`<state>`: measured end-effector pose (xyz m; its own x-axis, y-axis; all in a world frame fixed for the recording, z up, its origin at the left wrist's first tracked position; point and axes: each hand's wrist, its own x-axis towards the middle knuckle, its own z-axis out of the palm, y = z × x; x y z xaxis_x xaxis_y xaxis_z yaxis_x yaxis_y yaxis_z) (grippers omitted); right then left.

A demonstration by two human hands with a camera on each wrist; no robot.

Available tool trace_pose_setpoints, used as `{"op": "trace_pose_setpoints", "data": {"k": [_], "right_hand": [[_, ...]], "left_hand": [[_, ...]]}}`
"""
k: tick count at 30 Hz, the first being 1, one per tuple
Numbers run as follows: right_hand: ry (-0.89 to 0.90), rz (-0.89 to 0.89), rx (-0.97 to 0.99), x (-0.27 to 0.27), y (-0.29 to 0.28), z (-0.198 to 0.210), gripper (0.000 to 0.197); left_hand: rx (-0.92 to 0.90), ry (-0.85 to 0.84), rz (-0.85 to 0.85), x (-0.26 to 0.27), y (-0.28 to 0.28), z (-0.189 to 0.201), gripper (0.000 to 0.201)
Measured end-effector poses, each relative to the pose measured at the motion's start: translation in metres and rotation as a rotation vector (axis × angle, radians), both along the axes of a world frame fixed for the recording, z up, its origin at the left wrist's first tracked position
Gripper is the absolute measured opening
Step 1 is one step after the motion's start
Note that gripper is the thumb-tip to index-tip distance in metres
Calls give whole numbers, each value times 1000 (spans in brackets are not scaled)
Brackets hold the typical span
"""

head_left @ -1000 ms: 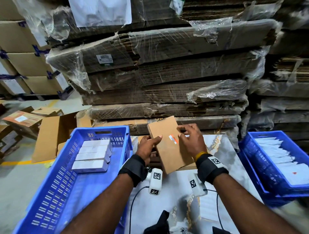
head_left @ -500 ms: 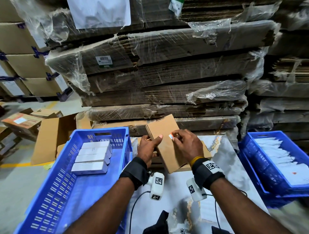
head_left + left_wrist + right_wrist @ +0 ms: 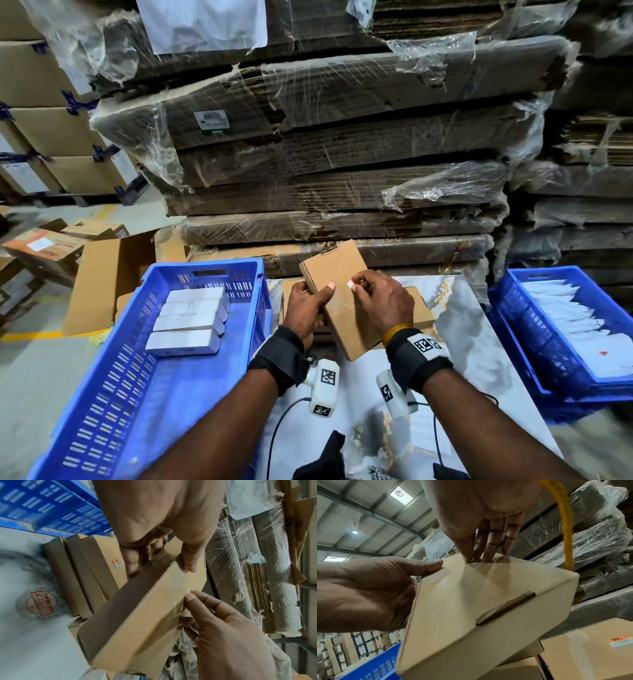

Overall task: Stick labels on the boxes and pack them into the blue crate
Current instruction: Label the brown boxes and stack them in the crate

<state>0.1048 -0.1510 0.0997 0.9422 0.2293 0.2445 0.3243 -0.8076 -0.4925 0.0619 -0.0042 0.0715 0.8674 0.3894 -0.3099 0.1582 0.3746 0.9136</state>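
Note:
My left hand (image 3: 313,294) grips a flat brown cardboard box (image 3: 346,308) tilted above the table, thumb on its top face and fingers underneath. The fingertips of my right hand (image 3: 359,286) press a small white-and-orange label (image 3: 350,282) onto that face; the fingers hide most of it. From the right wrist, the fingers (image 3: 488,555) stand nearly straight with their tips on the box (image 3: 471,601). The blue crate (image 3: 113,377) at my left holds several white boxes (image 3: 188,318) in its far end.
More brown boxes (image 3: 77,574) lie on the marble-patterned table (image 3: 462,342) under the held one; one carries an orange-and-white label (image 3: 118,563). A second blue crate (image 3: 513,325) with white sheets (image 3: 575,325) stands at right. Wrapped cardboard stacks (image 3: 342,154) rise behind.
My right hand has slid left across the box face, and its fingertips now cover the label that showed a second ago. The left hand has kept its grip on the box.

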Motion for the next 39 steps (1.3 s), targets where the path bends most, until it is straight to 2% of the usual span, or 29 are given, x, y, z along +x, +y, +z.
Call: {"op": "trace_pose_setpoints", "data": {"k": [3,7,11,14,17,21,25,32,39], "right_hand": [[15,5,21,0,1,0,12],[28,2,36,2,1,-4,8],[1,-18,149,2,-1,-14,10],[-14,-38,202,2,-4,-20,17],[1,-109,175,1,-8,-23,17],[43,-124,91,-3,-8,-22,22],[61,-174,151,-7,-3,-18,18],[58,-244,154,-9,0,-9,14],[44,-268,186,-13,3,-12,14]], "left_hand": [[4,2,4,0,-1,-2,33],[12,9,11,0,0,-5,39],[1,11,22,0,1,-9,41],[-40,8,39,-1,3,-11,32],[-85,1,60,0,6,-13,18],[-115,-4,78,0,4,-14,33],[-158,-11,58,-2,-4,-15,41],[-266,-27,-30,-9,-12,-14,37],[-291,-62,-20,-12,-18,-20,42]]}}
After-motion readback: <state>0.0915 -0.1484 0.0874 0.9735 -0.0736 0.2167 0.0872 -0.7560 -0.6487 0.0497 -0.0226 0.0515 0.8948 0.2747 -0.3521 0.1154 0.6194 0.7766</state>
